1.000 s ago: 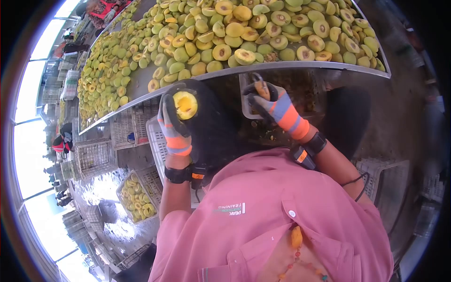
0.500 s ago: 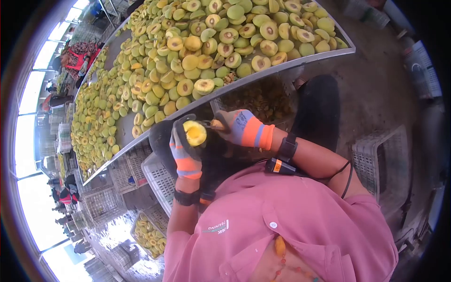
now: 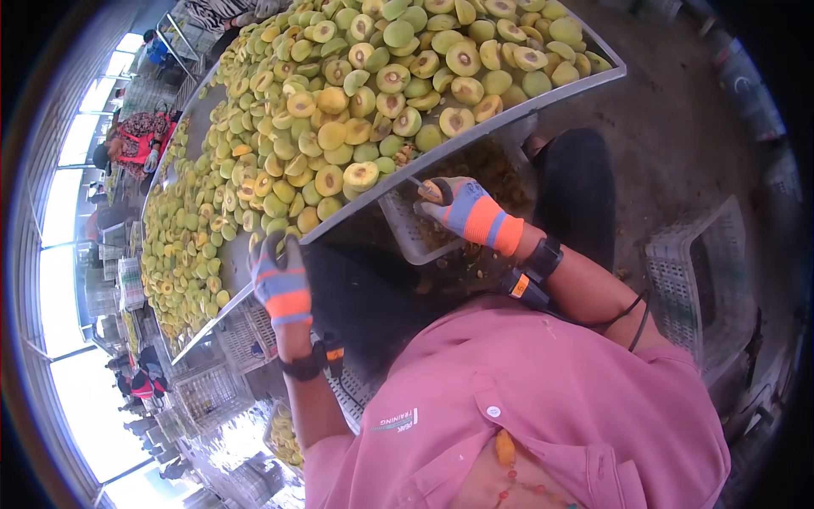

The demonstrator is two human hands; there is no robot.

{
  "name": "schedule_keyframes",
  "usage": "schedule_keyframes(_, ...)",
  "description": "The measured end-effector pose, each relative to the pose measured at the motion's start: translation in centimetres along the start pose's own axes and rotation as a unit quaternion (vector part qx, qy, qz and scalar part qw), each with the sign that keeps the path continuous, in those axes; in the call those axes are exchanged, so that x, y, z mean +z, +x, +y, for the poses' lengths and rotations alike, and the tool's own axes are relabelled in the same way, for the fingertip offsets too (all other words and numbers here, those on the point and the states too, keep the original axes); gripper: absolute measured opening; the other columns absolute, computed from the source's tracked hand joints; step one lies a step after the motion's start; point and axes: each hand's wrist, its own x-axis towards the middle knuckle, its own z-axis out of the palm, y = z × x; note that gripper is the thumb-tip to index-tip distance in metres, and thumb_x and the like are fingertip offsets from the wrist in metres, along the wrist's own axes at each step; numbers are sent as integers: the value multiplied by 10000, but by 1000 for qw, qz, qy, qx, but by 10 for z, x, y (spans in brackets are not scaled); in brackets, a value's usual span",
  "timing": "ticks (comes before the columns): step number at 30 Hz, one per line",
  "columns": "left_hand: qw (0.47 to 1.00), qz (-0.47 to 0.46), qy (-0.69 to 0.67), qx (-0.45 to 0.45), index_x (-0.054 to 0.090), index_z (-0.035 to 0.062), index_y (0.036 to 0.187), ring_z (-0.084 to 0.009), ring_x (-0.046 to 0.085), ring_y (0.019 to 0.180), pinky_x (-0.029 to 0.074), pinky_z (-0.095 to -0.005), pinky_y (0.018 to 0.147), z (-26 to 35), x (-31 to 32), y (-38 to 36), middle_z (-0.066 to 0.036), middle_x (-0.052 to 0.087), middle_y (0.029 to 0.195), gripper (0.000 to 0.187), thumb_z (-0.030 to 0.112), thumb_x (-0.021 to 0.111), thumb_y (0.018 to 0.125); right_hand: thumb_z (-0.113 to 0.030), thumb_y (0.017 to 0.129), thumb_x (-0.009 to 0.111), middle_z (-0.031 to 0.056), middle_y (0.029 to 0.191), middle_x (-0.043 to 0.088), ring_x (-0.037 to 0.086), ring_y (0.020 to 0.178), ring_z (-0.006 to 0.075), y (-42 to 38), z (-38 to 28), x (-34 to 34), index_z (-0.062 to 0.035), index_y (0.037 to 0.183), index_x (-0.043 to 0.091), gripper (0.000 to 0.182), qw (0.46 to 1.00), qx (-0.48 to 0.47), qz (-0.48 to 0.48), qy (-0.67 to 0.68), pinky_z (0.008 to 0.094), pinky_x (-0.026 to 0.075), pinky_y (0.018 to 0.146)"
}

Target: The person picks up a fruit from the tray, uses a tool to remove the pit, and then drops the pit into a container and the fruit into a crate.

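My left hand (image 3: 280, 278), in a grey and orange glove, is at the near edge of the metal table (image 3: 222, 265), beside the heaped yellow-green fruit halves (image 3: 329, 180). Its fingers are apart, and no fruit shows in them. My right hand (image 3: 469, 214), gloved the same way, is closed around the wooden handle of a small pitting tool (image 3: 434, 192). The tool's thin metal end points toward the table rim. Many fruit halves lie cut side up with a brown stone or hollow in the middle; they look like peaches.
Below the table edge sits a crate (image 3: 407, 233) with brownish scraps around it. Another plastic crate (image 3: 678, 271) stands on the floor at right. Stacked crates (image 3: 208, 394) line the left. A person in a red vest (image 3: 140, 146) sits across the table.
The hollowed yellow peach half has left my left hand, which moved left to the table edge. My right hand moved right and slightly up with the pitting tool, away from the left.
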Motion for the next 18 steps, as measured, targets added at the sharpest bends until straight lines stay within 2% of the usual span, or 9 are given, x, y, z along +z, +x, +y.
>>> schedule_keyframes(1,998,-15,17,66,677,39,1025,-366,581,1005,455,-423,897,23,17,16,-155,640,1041,258,227,673,849,-239,817,628,171,947,687,650,851,339,2,2,-1,-46,1053,652,306,998,-1,17,54,385,508,773)
schedule_keyframes(3,989,-74,26,125,684,57,1038,-364,579,1017,458,-430,902,54,61,48,-165,638,1031,337,316,691,823,-194,820,635,165,950,690,654,826,307,6,5,-4,-36,1077,646,302,985,-3,52,163,365,507,773)
schedule_keyframes(4,982,-80,54,161,678,64,1071,-360,564,1052,456,-430,918,62,86,61,-171,635,1049,417,396,672,819,-183,820,637,162,951,691,651,823,296,7,8,-6,-35,1086,644,305,984,-6,63,167,360,507,775)
schedule_keyframes(6,967,-158,109,170,658,71,1131,-345,538,1124,449,-416,951,91,120,84,-172,612,1147,509,473,639,819,-161,819,642,157,951,692,645,817,272,8,13,-9,-33,1104,641,312,981,-10,85,176,349,505,780)
schedule_keyframes(9,943,-236,181,147,641,65,1176,-338,517,1172,428,-412,989,110,162,103,-161,568,1255,530,447,671,810,-148,819,642,162,962,693,643,831,280,8,15,-12,-28,1109,638,314,974,-37,102,200,354,505,783)
schedule_keyframes(13,962,-190,143,137,638,77,1182,-336,517,1172,441,-421,973,93,195,111,-161,564,1247,530,422,695,784,-143,826,651,158,965,694,639,838,278,8,13,-13,-25,1118,637,316,967,-12,88,239,347,501,782)
schedule_keyframes(16,967,-172,94,163,647,89,1163,-333,536,1134,450,-431,949,92,183,102,-155,591,1189,462,337,712,778,-155,835,663,116,923,696,635,808,215,8,7,-16,-16,1094,643,295,963,-17,88,255,326,501,762)
schedule_keyframes(18,963,-119,32,241,652,94,1149,-332,555,1090,460,-431,926,97,159,89,-147,605,1150,421,263,718,769,-190,846,672,87,865,687,627,754,183,11,8,-13,-18,1051,652,269,946,-6,108,305,317,498,707)
